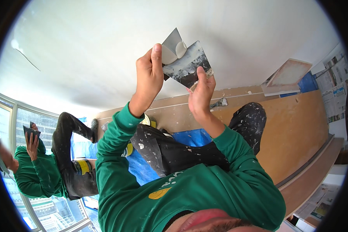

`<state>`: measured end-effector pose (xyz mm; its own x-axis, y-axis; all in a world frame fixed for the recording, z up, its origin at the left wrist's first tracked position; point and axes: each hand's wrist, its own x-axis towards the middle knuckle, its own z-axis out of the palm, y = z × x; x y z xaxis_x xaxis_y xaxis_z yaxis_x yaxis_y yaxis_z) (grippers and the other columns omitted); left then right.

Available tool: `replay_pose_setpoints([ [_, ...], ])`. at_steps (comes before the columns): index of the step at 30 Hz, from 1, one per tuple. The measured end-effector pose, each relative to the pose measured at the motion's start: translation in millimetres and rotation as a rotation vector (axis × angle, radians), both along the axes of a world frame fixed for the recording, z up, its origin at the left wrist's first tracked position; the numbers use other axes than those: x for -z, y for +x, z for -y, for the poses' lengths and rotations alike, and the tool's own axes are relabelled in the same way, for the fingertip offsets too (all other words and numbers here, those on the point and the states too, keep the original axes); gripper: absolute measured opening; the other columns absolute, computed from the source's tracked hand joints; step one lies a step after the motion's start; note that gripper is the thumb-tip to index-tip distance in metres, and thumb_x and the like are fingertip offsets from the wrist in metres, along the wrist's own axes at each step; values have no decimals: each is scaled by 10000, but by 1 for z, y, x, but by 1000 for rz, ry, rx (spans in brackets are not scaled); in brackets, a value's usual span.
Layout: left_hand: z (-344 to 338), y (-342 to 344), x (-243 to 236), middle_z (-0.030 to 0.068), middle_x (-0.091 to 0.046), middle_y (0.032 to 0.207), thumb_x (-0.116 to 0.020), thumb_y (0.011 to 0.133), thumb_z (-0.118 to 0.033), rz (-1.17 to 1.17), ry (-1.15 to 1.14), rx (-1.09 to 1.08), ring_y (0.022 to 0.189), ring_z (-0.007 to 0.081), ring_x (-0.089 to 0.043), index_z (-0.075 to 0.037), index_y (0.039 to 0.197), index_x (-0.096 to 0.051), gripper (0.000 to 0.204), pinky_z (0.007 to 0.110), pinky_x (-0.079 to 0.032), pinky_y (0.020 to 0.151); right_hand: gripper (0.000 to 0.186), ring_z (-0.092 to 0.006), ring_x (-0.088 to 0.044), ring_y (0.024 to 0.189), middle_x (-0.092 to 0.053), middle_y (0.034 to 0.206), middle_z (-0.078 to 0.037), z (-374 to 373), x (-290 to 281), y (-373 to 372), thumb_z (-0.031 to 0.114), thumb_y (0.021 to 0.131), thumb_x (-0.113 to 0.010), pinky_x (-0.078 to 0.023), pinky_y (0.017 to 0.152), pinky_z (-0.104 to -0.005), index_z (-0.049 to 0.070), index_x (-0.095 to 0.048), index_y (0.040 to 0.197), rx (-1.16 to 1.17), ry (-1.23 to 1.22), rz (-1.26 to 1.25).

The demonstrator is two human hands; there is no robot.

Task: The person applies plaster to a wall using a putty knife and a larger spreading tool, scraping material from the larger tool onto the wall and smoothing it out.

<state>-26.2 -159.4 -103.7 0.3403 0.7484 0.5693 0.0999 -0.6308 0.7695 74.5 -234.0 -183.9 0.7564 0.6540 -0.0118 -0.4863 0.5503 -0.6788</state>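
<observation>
Green sleeves fill the bottom of the view, your own sweatshirt (189, 193) closest to the lens, and beyond it your paint-spattered dark trousers (205, 147) stretched over blue sheeting (189, 137) on the brown floor (294, 127).

Big white wall (104, 50) ahead of you, smooth apart from a small scuff at upper left.

Now the hands, both raised in front of that wall. Your left hand (149, 79) is closed round a pale grey putty knife (173, 46), thumb pressed up along it, a dab of white filler (180, 49) sitting on the blade. Your right hand (201, 92) pinches the lower edge of a dark, filler-smeared scraper blade (187, 65), fingers wrapped tight. The two blades touch and cross just above your thumbs.

By my reading, you're loading or cleaning filler from one blade to the other. Next move calls for a steady drag, edge flat against face, so the dab doesn't drop on your lap.

Over at the left, the window (34, 123) shows a reflected figure in green. A flat board (288, 75) leans at the wall's foot.
</observation>
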Motion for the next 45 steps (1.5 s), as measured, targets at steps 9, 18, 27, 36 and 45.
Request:
replay_pose_setpoints([
  [9, 11, -4, -7, 100, -360, 526, -439, 1079, -305, -177, 156, 17, 491, 166, -304, 22, 712, -481, 493, 346, -311, 451, 121, -59, -564, 659, -632, 853, 33, -1, -17, -6, 232, 994, -548, -381, 497, -257, 121, -593, 985, -80, -44, -184],
  [18, 18, -13, -5, 161, -452, 553, -457, 1068, -271, -310, 186, 27, 462, 294, -397, 28, 761, -535, 436, 387, -358, 470, 165, -81, -435, 499, -568, 712, 0, -5, -16, -2, 202, 1017, -490, -330, 437, -250, 82, -547, 920, -170, 55, -232],
  [27, 22, -27, 6, 181, -486, 602, -468, 1061, -252, -334, 222, 72, 513, 365, -424, 21, 818, -586, 384, 402, -388, 499, 167, -106, -408, 486, -551, 727, -14, -9, -16, 6, 245, 1010, -501, -328, 449, -259, 92, -514, 943, -203, 69, -252],
  [36, -2, -50, 45, 105, -707, 1003, -342, 1074, -474, 380, -763, 288, 835, 215, -697, 70, 1144, -617, 613, 338, -551, 747, 238, -120, -640, 881, -654, 1030, -7, 10, -40, 49, 275, 1012, -583, -499, 675, -285, 92, -589, 1164, -22, 186, 141],
  [45, 8, -45, 46, 50, -655, 1207, -340, 987, -685, 632, -1325, 637, 1059, 153, -652, -43, 1316, -559, 754, 332, -532, 876, 221, -281, -680, 1010, -624, 1131, -104, 40, -60, 66, 71, 922, -631, -570, 793, -354, 1, -669, 1128, 211, 472, 1754],
])
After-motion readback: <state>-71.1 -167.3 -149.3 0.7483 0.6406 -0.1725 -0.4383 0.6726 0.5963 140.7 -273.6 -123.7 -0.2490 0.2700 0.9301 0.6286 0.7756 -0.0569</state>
